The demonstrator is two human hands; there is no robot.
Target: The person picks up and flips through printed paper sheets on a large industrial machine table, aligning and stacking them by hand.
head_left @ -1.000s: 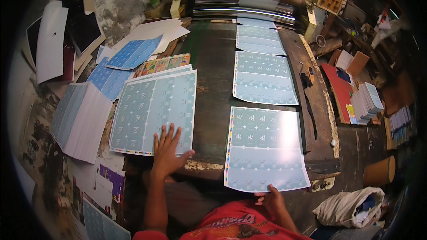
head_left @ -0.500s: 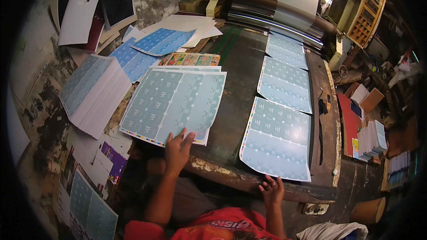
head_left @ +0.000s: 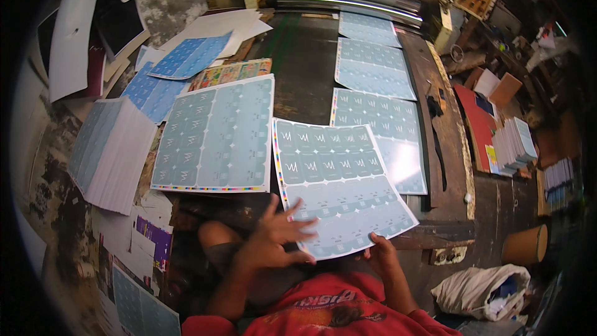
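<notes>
Between the thumb and fingers of my right hand (head_left: 384, 254) is the near edge of a pale blue-green printed sheet (head_left: 336, 202), which bends slightly as it hangs off the bed's front. Close by, my left hand (head_left: 277, 234) has its fingers spread, slightly blurred, over the sheet's near left corner; whether they touch it I cannot tell. Left of the held sheet lies a pile of matching sheets (head_left: 227, 134) with a coloured strip along its front edge. More printed sheets (head_left: 373, 68) lie in a line on the dark machine bed (head_left: 295, 68), leading back to the rollers.
Metal rollers (head_left: 348, 3) span the far end. A thick stack of printed sheets (head_left: 118, 149) stands at the left, near blue printed sheets (head_left: 193, 56). On the right are a red board (head_left: 472, 124), a paper stack (head_left: 515, 143), a brown cylinder (head_left: 525, 244) and a white sack (head_left: 482, 289).
The nearest sheet has been lifted off the bed and carried left toward the pile by my right hand. My left hand has left the pile's edge and spread its fingers. The view has shifted.
</notes>
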